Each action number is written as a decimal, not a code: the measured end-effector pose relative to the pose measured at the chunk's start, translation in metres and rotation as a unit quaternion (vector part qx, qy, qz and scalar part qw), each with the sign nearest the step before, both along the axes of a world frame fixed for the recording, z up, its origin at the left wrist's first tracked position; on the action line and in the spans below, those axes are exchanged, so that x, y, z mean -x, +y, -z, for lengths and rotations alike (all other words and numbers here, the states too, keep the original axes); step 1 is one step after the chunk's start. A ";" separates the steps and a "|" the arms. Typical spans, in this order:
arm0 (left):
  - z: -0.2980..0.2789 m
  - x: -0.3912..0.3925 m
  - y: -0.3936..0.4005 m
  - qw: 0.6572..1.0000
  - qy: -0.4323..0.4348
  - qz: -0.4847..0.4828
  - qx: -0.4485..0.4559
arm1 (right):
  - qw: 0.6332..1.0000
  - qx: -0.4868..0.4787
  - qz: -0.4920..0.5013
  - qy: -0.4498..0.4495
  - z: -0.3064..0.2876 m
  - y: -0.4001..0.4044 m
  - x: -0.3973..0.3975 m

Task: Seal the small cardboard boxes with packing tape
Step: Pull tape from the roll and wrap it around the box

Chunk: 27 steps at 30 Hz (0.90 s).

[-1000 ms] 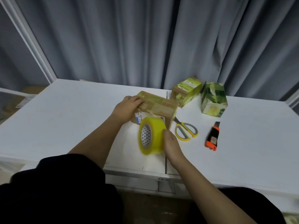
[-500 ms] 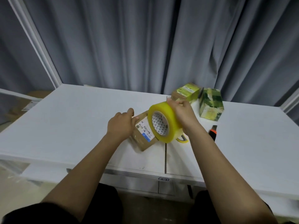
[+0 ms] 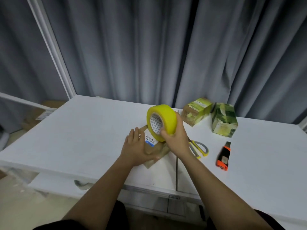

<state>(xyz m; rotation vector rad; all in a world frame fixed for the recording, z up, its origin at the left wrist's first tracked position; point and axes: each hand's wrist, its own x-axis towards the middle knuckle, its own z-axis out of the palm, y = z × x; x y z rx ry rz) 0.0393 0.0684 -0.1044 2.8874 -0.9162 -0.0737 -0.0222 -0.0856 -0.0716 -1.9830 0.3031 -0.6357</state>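
The brown cardboard box [image 3: 154,151] sat on the white worktop [image 3: 86,130] near the front edge, white shipping label [image 3: 150,139] facing up. The left hand [image 3: 137,147] lay flat on it with fingers straight, pressing it down. The right hand [image 3: 177,138] was wrapped around the yellow packing tape roll [image 3: 162,123] — held up on edge right over the box's far end. Off to the right: yellow-handled scissors [image 3: 198,149], an orange box cutter [image 3: 223,156], and two green printed boxes [image 3: 196,111] near the grey curtain [image 3: 149,47].
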 end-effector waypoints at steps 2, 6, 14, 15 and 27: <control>0.002 0.000 -0.001 1.000 -0.024 -0.002 0.000 | 1.000 0.002 -0.023 0.002 -0.008 -0.005 -0.004; 0.000 -0.007 0.004 1.000 -0.005 -0.013 0.013 | 0.997 -0.028 -0.045 -0.060 -0.036 -0.020 0.018; -0.008 -0.013 -0.003 0.999 0.019 -0.012 -0.037 | 0.995 -0.018 -0.050 0.082 0.000 -0.033 0.103; -0.008 -0.014 -0.005 0.999 0.017 -0.013 -0.036 | 0.993 -0.012 -0.051 0.102 0.006 -0.031 0.106; -0.035 -0.019 0.011 0.940 0.296 -0.038 0.165 | 0.995 0.022 -0.067 0.075 -0.051 -0.041 0.081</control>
